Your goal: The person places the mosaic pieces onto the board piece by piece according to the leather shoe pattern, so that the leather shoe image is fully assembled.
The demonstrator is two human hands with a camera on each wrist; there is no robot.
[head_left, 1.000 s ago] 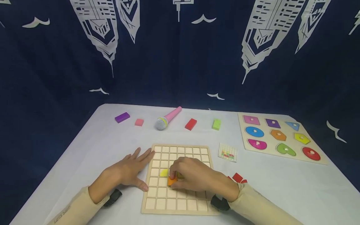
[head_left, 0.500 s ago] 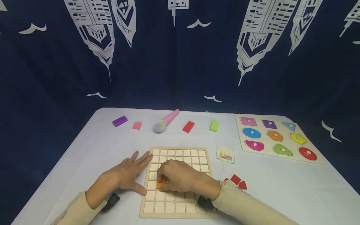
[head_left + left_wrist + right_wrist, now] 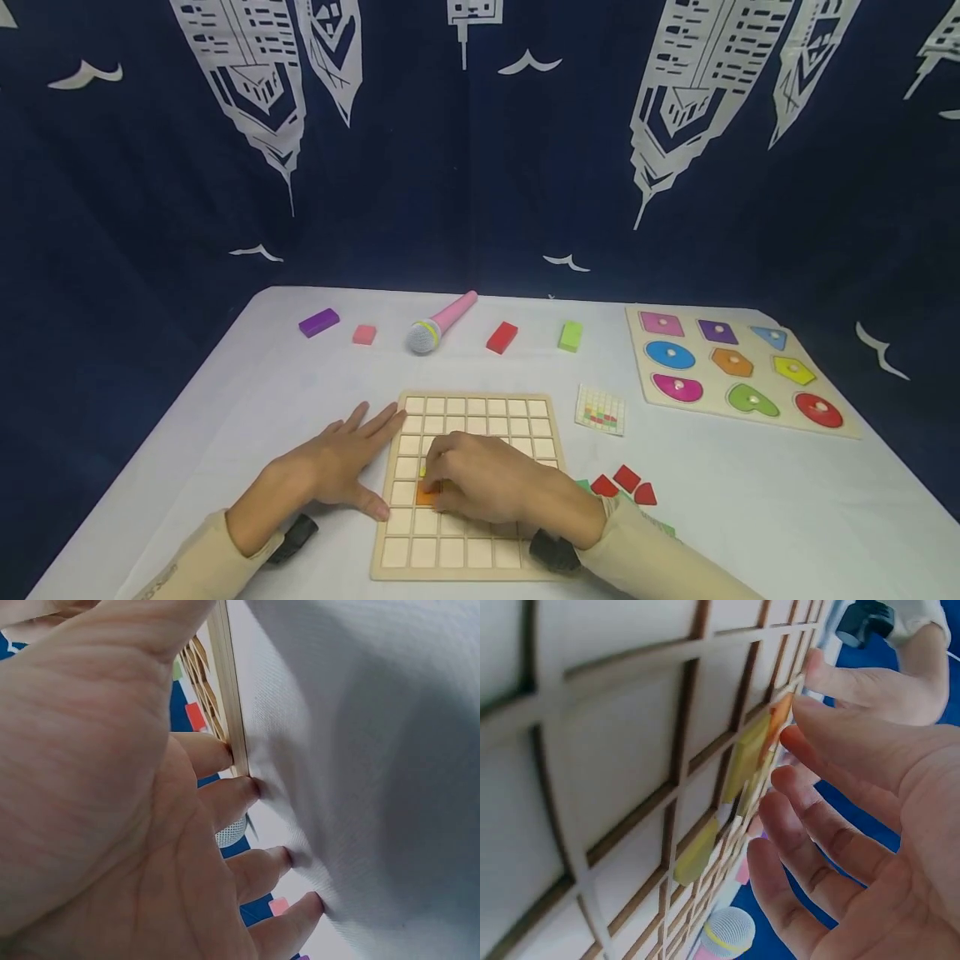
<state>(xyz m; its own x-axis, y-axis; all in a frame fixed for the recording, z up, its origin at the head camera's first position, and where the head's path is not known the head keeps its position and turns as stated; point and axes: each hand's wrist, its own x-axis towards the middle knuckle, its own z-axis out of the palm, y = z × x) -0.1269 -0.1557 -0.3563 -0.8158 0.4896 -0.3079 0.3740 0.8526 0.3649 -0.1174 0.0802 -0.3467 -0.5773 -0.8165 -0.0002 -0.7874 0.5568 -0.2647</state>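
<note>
A wooden grid board lies on the white table. My right hand is over its middle, fingertips right at an orange square tile set in a left-side cell. In the right wrist view, the thumb and index finger stand close beside the orange tile, the other fingers loosely bent. Yellow pieces also sit in the board, among them a yellow square and a yellow rounded piece. My left hand rests with spread fingers at the board's left edge.
Red pieces and green pieces partly under the right sleeve lie right of the board. Above them is a pattern card. Further back are a pink toy microphone, coloured blocks and a shape puzzle.
My right hand carried the orange tile leftward across the board; the tile now sits in a cell and the thumb has drawn off it to the right. The left hand stays put.
</note>
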